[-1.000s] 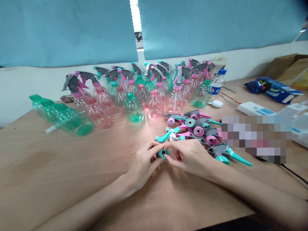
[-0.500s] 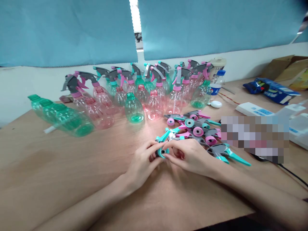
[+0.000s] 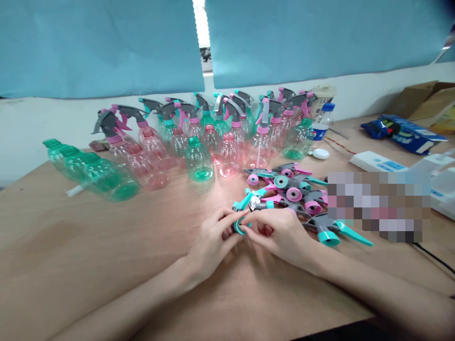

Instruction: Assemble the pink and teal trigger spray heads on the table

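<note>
Between both hands is a grey and turquoise trigger spray head (image 3: 242, 202), its round collar turned toward me. My left hand (image 3: 212, 240) is closed around its left side. My right hand (image 3: 280, 237) pinches at the collar's opening with thumb and forefinger; whether a small part sits between those fingertips is hidden. Just beyond my right hand lies a pile of loose spray heads (image 3: 293, 194) in grey, pink and turquoise. One turquoise spray head (image 3: 329, 237) rests beside my right wrist.
Behind stand open bottles, such as a green bottle (image 3: 199, 161) and a pink bottle (image 3: 228, 158), and several with spray heads fitted. Green bottles (image 3: 110, 177) lie at the left. On the right are a power strip (image 3: 377, 162), a blue packet (image 3: 408, 134) and a pixelated patch.
My right thumb and forefinger have shifted slightly over the collar's opening, covering more of it. The view has moved a little; the bottles and the pile stay put.
</note>
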Demonstrator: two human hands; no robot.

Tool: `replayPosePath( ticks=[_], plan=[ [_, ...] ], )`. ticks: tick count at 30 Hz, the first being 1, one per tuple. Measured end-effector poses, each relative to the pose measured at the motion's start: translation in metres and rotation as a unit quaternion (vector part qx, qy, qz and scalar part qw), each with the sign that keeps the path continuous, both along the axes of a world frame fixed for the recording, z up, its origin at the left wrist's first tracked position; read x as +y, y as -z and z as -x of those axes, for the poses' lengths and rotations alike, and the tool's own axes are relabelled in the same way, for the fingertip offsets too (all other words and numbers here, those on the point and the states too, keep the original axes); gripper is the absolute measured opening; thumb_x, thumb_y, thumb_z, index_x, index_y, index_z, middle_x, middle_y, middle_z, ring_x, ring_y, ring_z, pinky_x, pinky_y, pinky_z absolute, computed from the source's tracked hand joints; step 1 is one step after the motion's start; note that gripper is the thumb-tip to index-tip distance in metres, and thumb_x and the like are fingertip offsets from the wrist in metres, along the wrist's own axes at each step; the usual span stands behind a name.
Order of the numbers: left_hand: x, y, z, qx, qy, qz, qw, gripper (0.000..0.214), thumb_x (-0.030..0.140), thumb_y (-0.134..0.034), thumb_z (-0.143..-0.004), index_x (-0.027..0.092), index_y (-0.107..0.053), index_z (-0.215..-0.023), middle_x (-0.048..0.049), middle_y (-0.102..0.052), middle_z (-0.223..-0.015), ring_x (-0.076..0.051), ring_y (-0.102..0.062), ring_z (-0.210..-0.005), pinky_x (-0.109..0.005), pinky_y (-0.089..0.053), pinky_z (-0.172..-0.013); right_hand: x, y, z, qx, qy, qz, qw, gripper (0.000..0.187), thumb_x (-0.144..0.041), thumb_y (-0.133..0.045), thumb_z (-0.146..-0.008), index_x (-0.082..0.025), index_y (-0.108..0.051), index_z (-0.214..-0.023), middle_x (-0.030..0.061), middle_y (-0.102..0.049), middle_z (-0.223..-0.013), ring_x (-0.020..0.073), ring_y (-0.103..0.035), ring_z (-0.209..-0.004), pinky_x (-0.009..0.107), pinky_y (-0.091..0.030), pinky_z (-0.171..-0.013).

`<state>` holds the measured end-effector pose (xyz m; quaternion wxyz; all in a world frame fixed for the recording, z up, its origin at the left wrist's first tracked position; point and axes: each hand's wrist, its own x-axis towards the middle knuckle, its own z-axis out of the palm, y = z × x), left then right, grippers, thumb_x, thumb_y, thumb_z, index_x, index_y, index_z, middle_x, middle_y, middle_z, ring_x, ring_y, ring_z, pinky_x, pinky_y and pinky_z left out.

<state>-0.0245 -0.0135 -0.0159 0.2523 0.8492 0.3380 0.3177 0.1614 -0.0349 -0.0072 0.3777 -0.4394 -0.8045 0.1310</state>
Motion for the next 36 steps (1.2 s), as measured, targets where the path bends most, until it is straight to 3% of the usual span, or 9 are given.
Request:
replayPosePath(
  ticks=[6, 13, 18, 22, 28, 36],
  plan=[
    [-0.001, -0.001, -0.001, 0.002, 0.010, -0.009, 1.000, 0.041, 0.007, -0.057, -0.084, 0.024, -0.056, -0.121, -0.0019, -0.056, -0.096, -0.009, -0.050, -0.064, -0.021, -0.048, -0.059, -0.003, -0.002, 0.003, -0.014, 0.040, -0.007, 0.999, 0.013, -0.021, -0.054, -0.081, -0.017, -0.064, -0.075, -0.0027, -0.056, -0.053, 0.0090, -0.050, -0.047, 0.021, -0.034, -0.049],
    [0.001, -0.002, -0.002, -0.036, -0.008, 0.019, 0.999, 0.041, 0.012, -0.064, -0.082, 0.026, -0.057, -0.119, 0.0003, -0.055, -0.091, -0.008, -0.049, -0.064, -0.020, -0.048, -0.060, 0.006, 0.000, -0.008, 0.009, -0.020, -0.029, 0.999, 0.013, -0.021, -0.052, -0.085, -0.017, -0.065, -0.085, -0.0007, -0.063, -0.061, 0.0083, -0.051, -0.049, 0.020, -0.038, -0.052],
    [0.002, -0.002, -0.002, -0.032, -0.002, 0.023, 0.999, 0.039, 0.012, -0.060, -0.084, 0.027, -0.057, -0.120, 0.0000, -0.055, -0.092, -0.008, -0.049, -0.064, -0.020, -0.048, -0.059, 0.009, -0.002, -0.011, 0.001, -0.059, -0.104, 0.993, 0.013, -0.017, -0.053, -0.083, -0.016, -0.065, -0.088, -0.0023, -0.059, -0.057, 0.0083, -0.050, -0.048, 0.020, -0.036, -0.050],
    [0.002, -0.001, 0.000, -0.020, -0.006, 0.019, 1.000, 0.040, 0.014, -0.059, -0.085, 0.027, -0.054, -0.123, -0.0008, -0.055, -0.094, -0.009, -0.049, -0.064, -0.021, -0.048, -0.059, 0.010, 0.000, -0.010, -0.025, -0.089, -0.112, 0.989, 0.014, -0.017, -0.052, -0.084, -0.016, -0.065, -0.086, -0.0031, -0.055, -0.055, 0.0086, -0.049, -0.048, 0.021, -0.035, -0.049],
    [0.002, 0.000, 0.001, -0.021, 0.005, 0.006, 1.000, 0.039, 0.016, -0.059, -0.086, 0.027, -0.054, -0.123, -0.0009, -0.055, -0.094, -0.009, -0.049, -0.065, -0.021, -0.049, -0.060, 0.011, -0.001, -0.011, -0.074, -0.045, -0.141, 0.986, 0.015, -0.018, -0.051, -0.085, -0.016, -0.066, -0.082, -0.0023, -0.054, -0.056, 0.0102, -0.046, -0.050, 0.023, -0.032, -0.049],
    [0.000, -0.002, -0.001, -0.022, -0.006, -0.002, 1.000, 0.036, 0.023, -0.058, -0.088, 0.027, -0.055, -0.123, -0.0011, -0.054, -0.091, -0.009, -0.049, -0.064, -0.020, -0.049, -0.058, 0.006, -0.002, -0.009, -0.045, -0.015, -0.136, 0.990, 0.015, -0.014, -0.052, -0.084, -0.013, -0.066, -0.089, -0.0029, -0.055, -0.054, 0.0093, -0.049, -0.049, 0.021, -0.034, -0.049]
  ],
)
